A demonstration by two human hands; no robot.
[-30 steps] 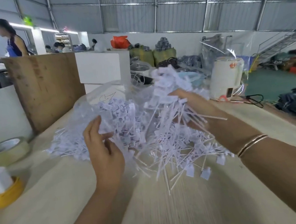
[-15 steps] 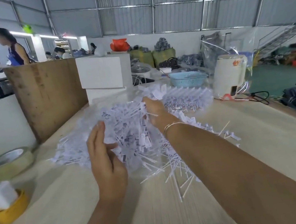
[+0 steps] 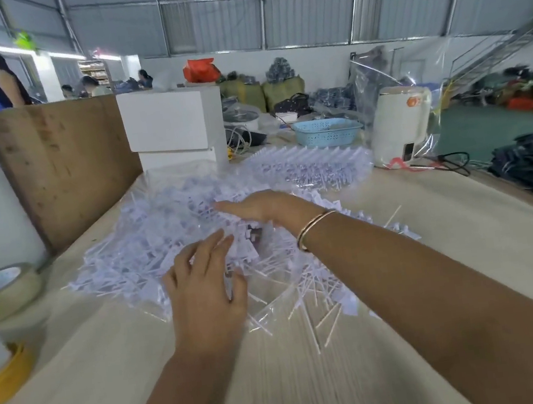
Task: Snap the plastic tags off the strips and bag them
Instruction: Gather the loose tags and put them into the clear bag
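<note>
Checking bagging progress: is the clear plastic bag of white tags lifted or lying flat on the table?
Lying flat: the clear plastic bag is spread on the pale wooden table, both hands resting open on the white plastic tags.

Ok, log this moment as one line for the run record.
left hand: open, over pile | right hand: flat, pressing pile | white plastic tag pile: in clear plastic bag, some spilled on pale wooden table

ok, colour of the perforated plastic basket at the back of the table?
Light blue perforated plastic basket; head view shows it.
</note>
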